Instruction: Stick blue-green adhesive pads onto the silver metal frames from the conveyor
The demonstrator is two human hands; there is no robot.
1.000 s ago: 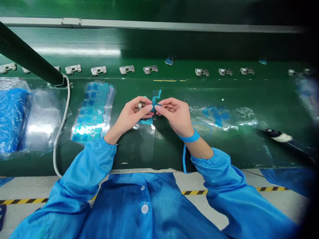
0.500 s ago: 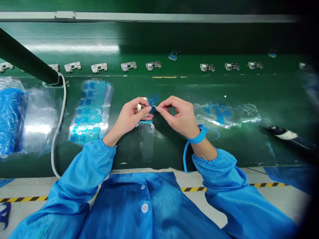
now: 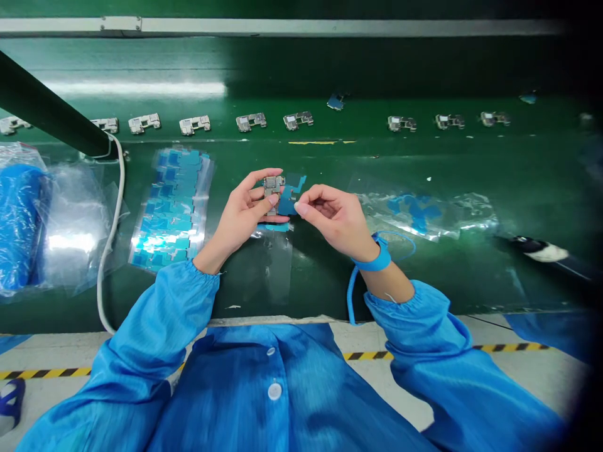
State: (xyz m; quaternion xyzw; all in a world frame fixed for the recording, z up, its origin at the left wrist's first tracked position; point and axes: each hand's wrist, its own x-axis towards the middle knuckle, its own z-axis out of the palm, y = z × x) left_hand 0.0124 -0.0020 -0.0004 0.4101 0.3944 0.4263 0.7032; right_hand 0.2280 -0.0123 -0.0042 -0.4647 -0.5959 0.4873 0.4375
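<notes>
My left hand [image 3: 245,207] grips a small circuit board [image 3: 272,186] with silvery metal parts, its thumb pressed on the face and the fingers along the edges. A cut-out piece of blue film [image 3: 287,202] lies right at the board's right side. My right hand [image 3: 336,220] pinches the film's right edge between thumb and forefinger, its other fingers curled in. Below the hands, a clear plastic sheet [image 3: 276,263] with a blue strip at its top lies on the green bench. A blue wrist strap [image 3: 377,258] with a coiled cord circles my right wrist.
Several similar boards [image 3: 195,124] stand in a row along the back. A sheet of blue film stickers [image 3: 172,207] lies left, beyond it a white cable [image 3: 115,232] and a bagged blue bundle [image 3: 21,226]. Crumpled clear film [image 3: 452,213] and a black-and-white tool [image 3: 541,251] lie right.
My left hand has turned the board so more of its face shows. The blue film is now spread more visibly beside it. The row of boards has shifted slightly right in view.
</notes>
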